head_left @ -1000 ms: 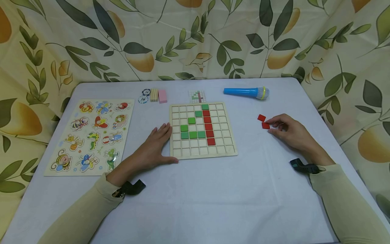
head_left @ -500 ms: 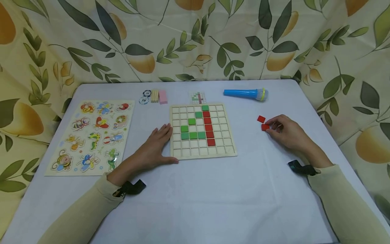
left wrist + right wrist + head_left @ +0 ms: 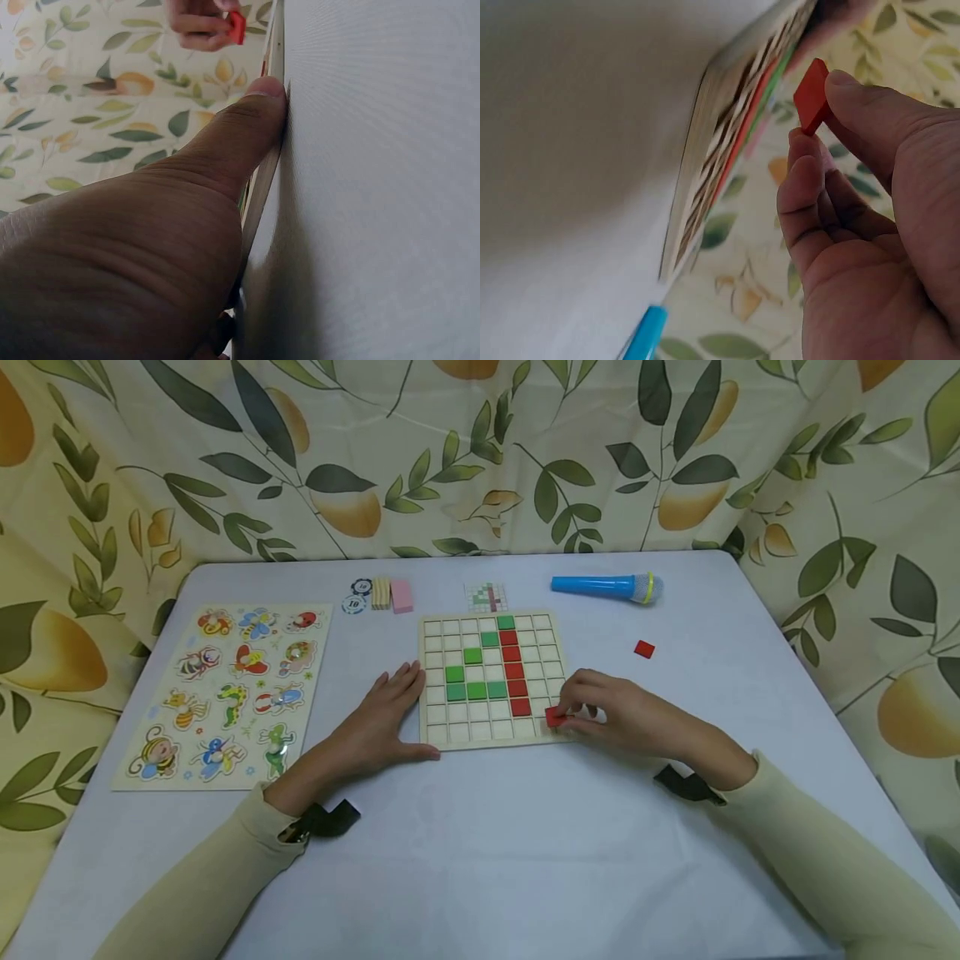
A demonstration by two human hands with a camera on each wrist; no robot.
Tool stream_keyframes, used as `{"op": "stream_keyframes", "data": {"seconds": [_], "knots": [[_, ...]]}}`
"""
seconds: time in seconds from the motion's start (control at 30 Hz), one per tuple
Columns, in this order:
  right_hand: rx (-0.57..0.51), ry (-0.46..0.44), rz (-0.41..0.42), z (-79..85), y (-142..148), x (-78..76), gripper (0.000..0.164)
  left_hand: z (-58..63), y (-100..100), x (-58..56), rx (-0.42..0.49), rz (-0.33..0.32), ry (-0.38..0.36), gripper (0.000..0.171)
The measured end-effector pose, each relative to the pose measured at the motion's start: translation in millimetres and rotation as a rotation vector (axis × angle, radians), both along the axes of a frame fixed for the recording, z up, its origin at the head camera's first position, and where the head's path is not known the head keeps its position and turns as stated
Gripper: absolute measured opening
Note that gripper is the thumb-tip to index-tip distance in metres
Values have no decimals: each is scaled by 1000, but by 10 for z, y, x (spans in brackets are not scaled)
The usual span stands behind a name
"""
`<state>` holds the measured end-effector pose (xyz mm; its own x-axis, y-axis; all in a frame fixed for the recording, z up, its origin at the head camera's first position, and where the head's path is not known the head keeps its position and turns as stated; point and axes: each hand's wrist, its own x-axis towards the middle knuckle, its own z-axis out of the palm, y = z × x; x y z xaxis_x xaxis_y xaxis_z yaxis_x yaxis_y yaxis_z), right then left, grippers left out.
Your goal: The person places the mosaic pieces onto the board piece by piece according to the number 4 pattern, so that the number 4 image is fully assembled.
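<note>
Head view, right hand (image 3: pixel 626 722) pinching red tile (image 3: pixel 556 717) over grid board (image 3: pixel 435 739), left hand (image 3: pixel 375 722) flat, chips (image 3: pixel 353 604) marked 10.

Head view looks down over table (image 3: pixel 480 860); wrist views close, low, sharing grid board (image 3: pixel 498 681) edge.

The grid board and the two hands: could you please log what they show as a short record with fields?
board: wooden grid board on the table, holding green and red tiles
right hand: right hand pinches a red tile over the board's near right corner
left hand: left hand lies flat, fingers against the board's left edge
spare piece: loose red tile on the table right of the board
</note>
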<state>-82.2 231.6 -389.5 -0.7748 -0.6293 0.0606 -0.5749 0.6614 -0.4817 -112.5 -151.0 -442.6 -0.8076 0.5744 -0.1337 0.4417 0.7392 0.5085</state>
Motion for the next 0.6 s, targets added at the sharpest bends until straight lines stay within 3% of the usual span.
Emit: {"op": "stream_keyframes", "data": {"seconds": [0.2,0.6], "knots": [[-14,15,137,-91,-258,-34,14,-28,-1,-1,0,6,-5,129],[31,103,180,-164,-414,-73,12,-29,-14,-27,-8,8,-13,129]]}}
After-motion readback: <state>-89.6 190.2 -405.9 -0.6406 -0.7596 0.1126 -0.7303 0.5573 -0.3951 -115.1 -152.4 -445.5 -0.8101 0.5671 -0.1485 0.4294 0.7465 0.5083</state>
